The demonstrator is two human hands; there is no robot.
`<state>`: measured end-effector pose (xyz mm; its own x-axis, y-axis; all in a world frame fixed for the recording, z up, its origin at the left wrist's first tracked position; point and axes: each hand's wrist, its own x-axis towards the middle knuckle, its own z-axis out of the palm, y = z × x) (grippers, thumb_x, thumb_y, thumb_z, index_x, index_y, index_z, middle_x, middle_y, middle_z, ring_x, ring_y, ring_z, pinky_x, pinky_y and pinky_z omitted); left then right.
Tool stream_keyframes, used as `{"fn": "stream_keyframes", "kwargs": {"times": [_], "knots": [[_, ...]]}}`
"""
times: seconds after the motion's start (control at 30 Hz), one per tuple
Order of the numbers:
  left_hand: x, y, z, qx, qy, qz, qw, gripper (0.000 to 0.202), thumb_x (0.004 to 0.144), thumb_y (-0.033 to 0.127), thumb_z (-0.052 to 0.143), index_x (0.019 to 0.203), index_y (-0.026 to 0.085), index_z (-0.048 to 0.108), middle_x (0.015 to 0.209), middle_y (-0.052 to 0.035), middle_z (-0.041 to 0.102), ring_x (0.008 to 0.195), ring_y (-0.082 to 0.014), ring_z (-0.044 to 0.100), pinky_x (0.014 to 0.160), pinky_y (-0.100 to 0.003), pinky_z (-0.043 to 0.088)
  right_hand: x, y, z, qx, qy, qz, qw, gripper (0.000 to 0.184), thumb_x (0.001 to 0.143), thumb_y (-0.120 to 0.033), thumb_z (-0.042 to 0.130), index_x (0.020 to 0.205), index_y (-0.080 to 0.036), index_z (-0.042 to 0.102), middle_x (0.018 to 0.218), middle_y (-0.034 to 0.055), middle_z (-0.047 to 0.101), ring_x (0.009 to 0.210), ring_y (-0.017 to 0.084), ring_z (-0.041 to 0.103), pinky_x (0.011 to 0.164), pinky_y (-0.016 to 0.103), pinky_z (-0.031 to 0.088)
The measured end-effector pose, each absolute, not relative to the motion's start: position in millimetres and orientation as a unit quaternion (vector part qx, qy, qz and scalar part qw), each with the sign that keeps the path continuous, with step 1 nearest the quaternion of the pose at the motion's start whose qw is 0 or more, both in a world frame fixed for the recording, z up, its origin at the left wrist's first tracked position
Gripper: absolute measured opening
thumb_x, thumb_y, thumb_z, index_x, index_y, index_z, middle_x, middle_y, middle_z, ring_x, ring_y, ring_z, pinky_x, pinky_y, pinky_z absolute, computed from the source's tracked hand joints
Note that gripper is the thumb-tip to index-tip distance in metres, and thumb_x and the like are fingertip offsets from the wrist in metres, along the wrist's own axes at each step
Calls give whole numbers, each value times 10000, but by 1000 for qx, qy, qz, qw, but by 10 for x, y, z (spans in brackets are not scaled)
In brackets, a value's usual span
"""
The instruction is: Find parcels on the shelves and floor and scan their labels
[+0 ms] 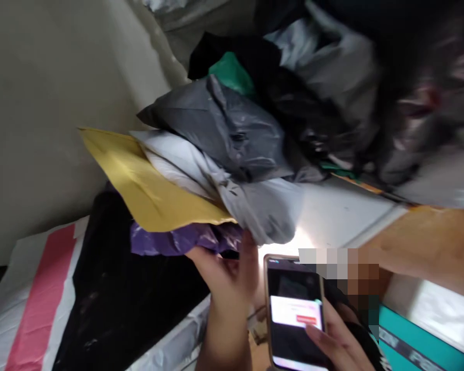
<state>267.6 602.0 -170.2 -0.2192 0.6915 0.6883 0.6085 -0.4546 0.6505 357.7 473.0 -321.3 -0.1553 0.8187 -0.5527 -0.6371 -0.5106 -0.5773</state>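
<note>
My left hand (230, 281) is closed at the lower edge of a purple plastic mailer (170, 239), with one finger against the bags above it. A yellow envelope (139, 193) rests on the purple mailer, tilted up to the left. White-grey plastic mailers (263, 208) lie against it, with a dark grey plastic mailer (235, 131) on top. How many of these my left hand bears, I cannot tell. Lower right, my right hand (336, 332) grips a phone (294, 314), its thumb on the lit screen near a red button. The phone's light falls on the white surface behind it.
A pile of black and grey bags (332, 87) fills the back right, with a green bag (232, 74) at its left. A white box with a pink stripe (42, 293) and a black bag (139, 293) stand left. A teal box (421, 340) is at lower right.
</note>
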Motion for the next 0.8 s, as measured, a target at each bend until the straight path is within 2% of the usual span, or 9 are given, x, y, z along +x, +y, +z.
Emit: {"fn": "stream_keyframes", "kwargs": {"times": [0.03, 0.1, 0.2, 0.27, 0.33, 0.43, 0.53, 0.63, 0.8], "knots": [[2672, 6033, -1704, 620, 523, 584, 31, 943, 868, 270, 646, 1543, 210, -9, 1570, -196, 250, 1472, -243, 263, 1160, -377, 355, 3575, 4728, -3167, -427, -97, 755, 489, 551, 773, -516, 743, 1280, -357, 599, 1302, 49, 682, 1180, 336, 635, 874, 411, 585], [2655, 6045, -1719, 609, 520, 599, 17, 882, 889, 294, 623, 1537, 177, 37, 1605, -198, 152, 1495, -230, 186, 1183, -356, 297, 3568, 4728, -3074, -432, -102, 739, 507, 610, 754, -496, 767, 1309, -326, 579, 1269, 45, 697, 1149, 306, 650, 898, 386, 570], [2641, 6061, -1738, 575, 496, 651, 1, 856, 877, 328, 623, 1529, 157, 94, 1630, -175, 46, 1502, -224, 156, 1208, -343, 216, 3602, 4679, -2951, -446, -96, 725, 516, 670, 741, -478, 783, 1337, -303, 534, 1106, 43, 750, 957, 276, 707, 770, 365, 595], [2644, 6069, -1722, 533, 475, 700, 22, 841, 859, 305, 605, 1532, 180, 117, 1626, -149, 114, 1484, -221, 224, 1209, -355, 215, 3657, 4620, -2876, -458, -87, 710, 527, 644, 724, -471, 799, 1290, -298, 547, 1051, 35, 756, 899, 259, 710, 716, 337, 593], [2645, 6048, -1676, 486, 450, 747, 51, 790, 845, 292, 556, 1529, 221, 167, 1594, -109, 249, 1452, -217, 305, 1198, -372, 253, 3723, 4562, -2803, -463, -88, 696, 542, 582, 711, -466, 812, 1212, -286, 579, 987, 27, 759, 848, 241, 707, 706, 325, 593], [2609, 5917, -1566, 444, 422, 788, 62, 679, 843, 319, 511, 1487, 267, 303, 1513, -56, 408, 1408, -211, 382, 1178, -380, 308, 3817, 4495, -2705, -467, -102, 681, 554, 550, 693, -483, 827, 1148, -270, 603, 888, 11, 743, 757, 214, 691, 649, 301, 592], [2500, 5697, -1461, 407, 434, 800, 80, 534, 867, 322, 531, 1393, 278, 454, 1420, -39, 520, 1348, -199, 461, 1139, -365, 374, 3883, 4443, -2631, -475, -111, 676, 553, 557, 690, -503, 826, 1136, -258, 598, 892, 17, 733, 723, 216, 675, 551, 284, 577], [2337, 5526, -1401, 350, 448, 816, 107, 421, 859, 315, 594, 1274, 260, 546, 1303, -48, 608, 1238, -198, 560, 1057, -361, 460, 3911, 4407, -2569, -476, -124, 664, 563, 538, 692, -483, 832, 1115, -246, 598, 895, 25, 734, 722, 222, 671, 542, 288, 574], [2039, 5440, -1386, 295, 440, 844, 85, 322, 784, 281, 690, 1077, 173, 611, 1086, -62, 682, 1060, -181, 643, 970, -322, 501, 3880, 4350, -2452, -449, -140, 665, 580, 534, 667, -476, 848, 1080, -231, 613, 815, 15, 744, 649, 212, 668, 509, 278, 553]]}}
